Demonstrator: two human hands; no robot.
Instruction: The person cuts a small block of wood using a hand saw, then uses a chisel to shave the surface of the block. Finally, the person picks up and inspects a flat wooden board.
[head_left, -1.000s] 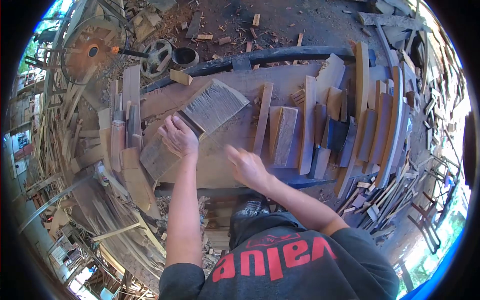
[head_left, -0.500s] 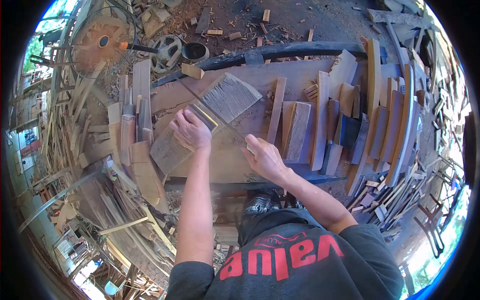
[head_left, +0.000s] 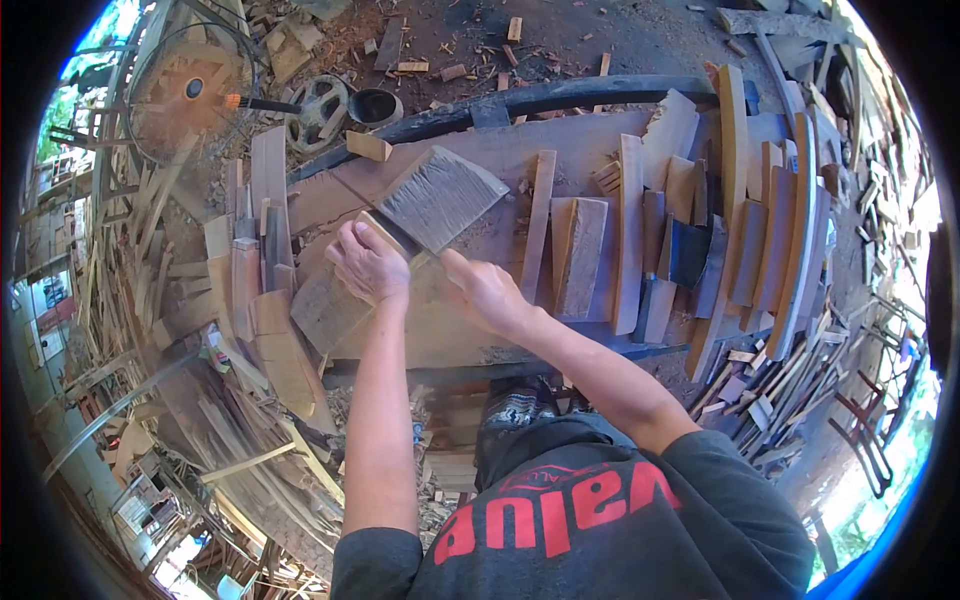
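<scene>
My left hand (head_left: 368, 262) is closed on a small wooden block (head_left: 388, 234), pressing it down on the workbench (head_left: 420, 320). Closed near the bench middle, my right hand (head_left: 490, 295) grips what looks like a handsaw (head_left: 351, 190), its thin dark blade seen edge-on. The blade runs up and left, alongside the small block; its handle is hidden in my fingers, and the hand is slightly blurred. Just beyond both hands lies a thick grey board (head_left: 445, 197) with a rough face. Another flat board (head_left: 335, 305) sits under and beside my left hand.
Several wooden strips (head_left: 628, 235) and a wedge-shaped block (head_left: 582, 258) lie on the bench's right side. More planks (head_left: 270, 180) stand at left. A caged fan (head_left: 193, 88), a round cup (head_left: 376, 106) and a small block (head_left: 369, 146) are at the far left.
My right hand has moved left and slightly up, pushing the handsaw away along the block. My left hand keeps its hold. The whole view has shifted a little.
</scene>
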